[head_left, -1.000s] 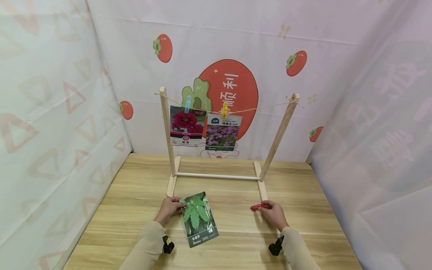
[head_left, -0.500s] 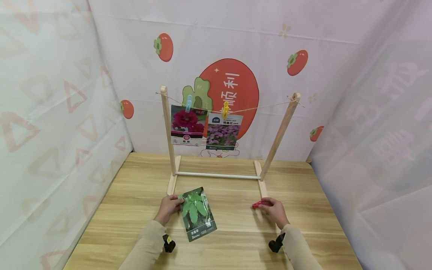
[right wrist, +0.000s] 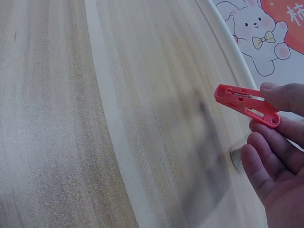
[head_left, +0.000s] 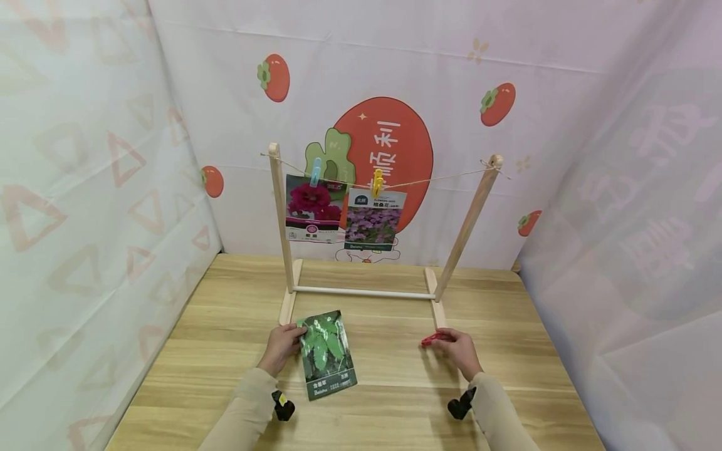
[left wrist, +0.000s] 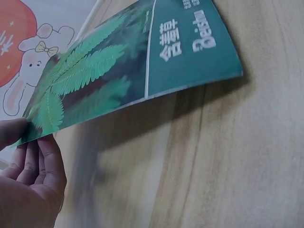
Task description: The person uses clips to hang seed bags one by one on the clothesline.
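Observation:
My left hand point(head_left: 282, 348) pinches a green seed packet point(head_left: 327, 357) by its upper left corner. In the left wrist view the packet point(left wrist: 114, 66) is held over the table, its shadow falling below it, with the thumb on the printed face and fingers beneath. My right hand point(head_left: 459, 354) holds a red clothespin point(head_left: 435, 339) between thumb and fingers. The right wrist view shows the clothespin point(right wrist: 247, 104) pinched by its handle end, its tip pointing away from the hand.
A wooden frame point(head_left: 468, 225) stands at the back with a string point(head_left: 434, 181) across its posts. A pink flower packet point(head_left: 313, 210) hangs under a blue clothespin point(head_left: 316, 171), and a purple flower packet point(head_left: 373, 219) under a yellow clothespin point(head_left: 378, 182). Printed cloth walls point(head_left: 237, 125) surround the table point(head_left: 395, 388).
The green seed packet has risen slightly in the head view and swung a little left at its lower end. My right hand with the red clothespin has moved up only slightly.

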A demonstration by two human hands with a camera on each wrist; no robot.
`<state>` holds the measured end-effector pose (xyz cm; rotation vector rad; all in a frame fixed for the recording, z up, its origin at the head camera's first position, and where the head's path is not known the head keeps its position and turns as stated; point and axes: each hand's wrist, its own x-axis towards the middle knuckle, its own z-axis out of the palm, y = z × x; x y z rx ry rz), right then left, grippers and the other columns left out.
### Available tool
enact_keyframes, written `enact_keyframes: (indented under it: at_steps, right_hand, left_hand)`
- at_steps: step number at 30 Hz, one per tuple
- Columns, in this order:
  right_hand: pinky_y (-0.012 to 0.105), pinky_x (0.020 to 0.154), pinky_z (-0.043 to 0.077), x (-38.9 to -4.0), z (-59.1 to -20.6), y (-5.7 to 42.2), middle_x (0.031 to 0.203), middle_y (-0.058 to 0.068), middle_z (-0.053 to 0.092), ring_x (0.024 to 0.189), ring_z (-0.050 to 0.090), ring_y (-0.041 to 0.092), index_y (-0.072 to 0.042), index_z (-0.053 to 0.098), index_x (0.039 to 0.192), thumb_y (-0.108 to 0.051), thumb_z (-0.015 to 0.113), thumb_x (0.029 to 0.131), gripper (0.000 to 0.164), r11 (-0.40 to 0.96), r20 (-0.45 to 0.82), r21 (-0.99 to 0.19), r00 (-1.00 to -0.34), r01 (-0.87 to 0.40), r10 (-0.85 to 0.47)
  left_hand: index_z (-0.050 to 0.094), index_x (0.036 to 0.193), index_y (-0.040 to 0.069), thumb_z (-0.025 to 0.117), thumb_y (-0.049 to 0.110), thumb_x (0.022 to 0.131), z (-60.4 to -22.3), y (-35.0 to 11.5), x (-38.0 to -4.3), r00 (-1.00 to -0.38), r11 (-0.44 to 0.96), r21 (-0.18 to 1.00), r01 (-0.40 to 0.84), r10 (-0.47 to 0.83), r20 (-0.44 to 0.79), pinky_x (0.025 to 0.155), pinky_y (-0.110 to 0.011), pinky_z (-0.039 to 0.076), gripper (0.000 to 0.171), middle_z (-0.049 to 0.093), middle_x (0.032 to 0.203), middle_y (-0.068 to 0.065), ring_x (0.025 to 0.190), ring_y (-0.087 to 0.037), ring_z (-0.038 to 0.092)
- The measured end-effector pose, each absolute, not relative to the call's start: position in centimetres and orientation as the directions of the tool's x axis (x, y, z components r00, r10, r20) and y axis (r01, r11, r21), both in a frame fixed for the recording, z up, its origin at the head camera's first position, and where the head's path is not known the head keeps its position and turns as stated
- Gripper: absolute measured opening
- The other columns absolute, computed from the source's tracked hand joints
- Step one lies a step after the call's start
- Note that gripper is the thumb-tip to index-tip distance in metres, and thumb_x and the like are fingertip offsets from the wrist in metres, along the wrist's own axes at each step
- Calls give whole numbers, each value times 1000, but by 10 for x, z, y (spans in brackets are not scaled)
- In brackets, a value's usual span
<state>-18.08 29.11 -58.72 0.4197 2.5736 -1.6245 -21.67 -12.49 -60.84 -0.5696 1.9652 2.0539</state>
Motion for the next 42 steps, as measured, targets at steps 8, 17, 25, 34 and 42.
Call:
enact_keyframes:
  at_steps: [8,17,25,34,42]
  right_hand:
    - [16,68,50,-184,-582,292,101,21,72,80,63,6,11,62,120,-4,73,83,41,403,-154,-886,-967,227,204]
    - [25,74,55,-189,-571,294,103,18,71,84,66,11,7,61,124,-9,72,86,43,421,-134,-884,-974,201,183]
    - [20,65,50,-196,-553,294,102,19,71,87,64,16,6,63,122,-12,73,85,42,541,-32,-833,-987,112,155]
    - [20,65,47,-198,-540,292,101,18,71,87,62,14,5,65,120,-16,74,85,42,548,-2,-832,-988,89,157]
    - [19,66,47,-202,-521,286,99,18,72,83,61,10,3,68,116,-16,77,84,39,557,69,-830,-987,24,146]
  left_hand:
    - [61,114,-10,66,13,92,-599,-124,-221,-901,-134,905,-404,-112,-419,66,-22,53,32,66,82,2,74,-8,61]
    - [62,116,-6,65,16,92,-587,-124,-226,-897,-98,906,-412,-131,-422,73,-22,53,32,67,91,2,81,-8,61]
    - [64,112,-5,65,17,93,-578,-127,-228,-916,-119,924,-363,-134,-377,69,-22,51,29,67,82,8,77,-7,60]
    - [62,119,-6,63,17,94,-568,-129,-232,-918,-99,929,-356,-148,-367,71,-21,52,34,67,87,6,79,-7,60]
    - [61,121,-6,65,17,94,-563,-129,-235,-921,-102,934,-341,-164,-354,74,-22,53,36,67,85,8,78,-5,61]
